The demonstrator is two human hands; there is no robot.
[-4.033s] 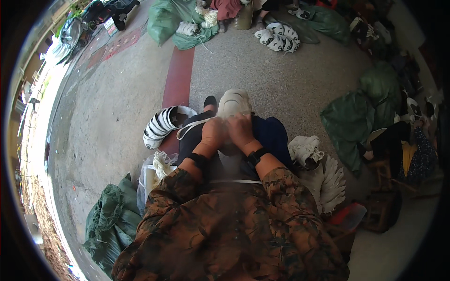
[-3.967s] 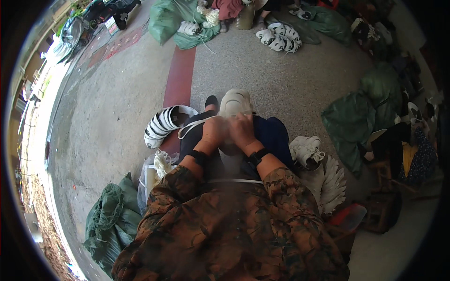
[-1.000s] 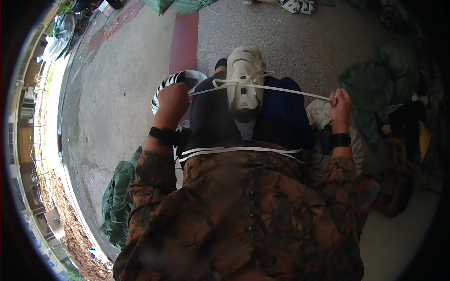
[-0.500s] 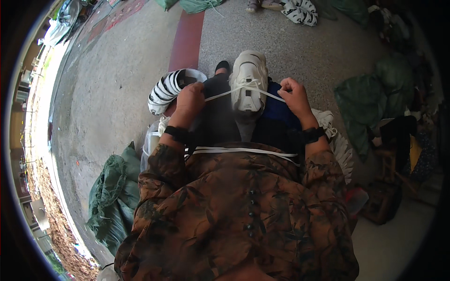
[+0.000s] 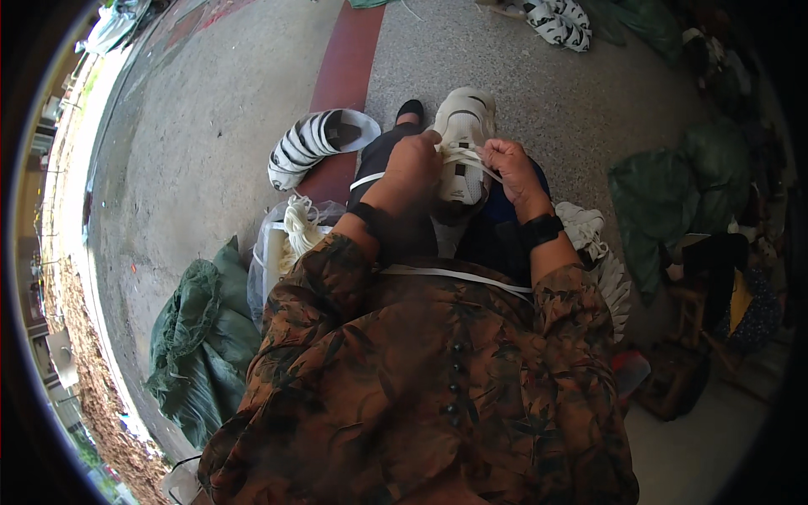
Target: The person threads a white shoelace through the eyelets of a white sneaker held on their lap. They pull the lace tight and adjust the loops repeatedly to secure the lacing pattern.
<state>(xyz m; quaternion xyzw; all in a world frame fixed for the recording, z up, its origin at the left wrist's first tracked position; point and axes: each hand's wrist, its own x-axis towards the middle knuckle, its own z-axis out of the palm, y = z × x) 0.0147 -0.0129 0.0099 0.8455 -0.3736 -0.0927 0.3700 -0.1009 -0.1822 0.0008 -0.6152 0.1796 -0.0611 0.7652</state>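
Observation:
A cream sneaker (image 5: 465, 114) rests on my lap with its toe pointing away from me. White shoelace (image 5: 461, 155) runs across its tongue and eyelets. Close against the shoe's left side, my left hand (image 5: 414, 162) is closed, fingers bent at the lacing; the lace between them is mostly hidden. At the right side my right hand (image 5: 512, 168) pinches the lace between thumb and fingers, and a loose end trails below it. More white laces (image 5: 454, 273) lie across my lap near my waist.
Left of my legs is a curved stack of nested black-and-white shoe pieces (image 5: 307, 147). Nearer me, a bundle of white laces (image 5: 300, 220) sits in a plastic-lined container beside a green sack (image 5: 202, 345). More white bundles (image 5: 582, 229) lie at my right, with green sacks (image 5: 656, 185) beyond.
My hands have come together from wide apart, the left moving right to the shoe. The lace, stretched out to both sides before, is now gathered over the tongue. The view has shifted slightly.

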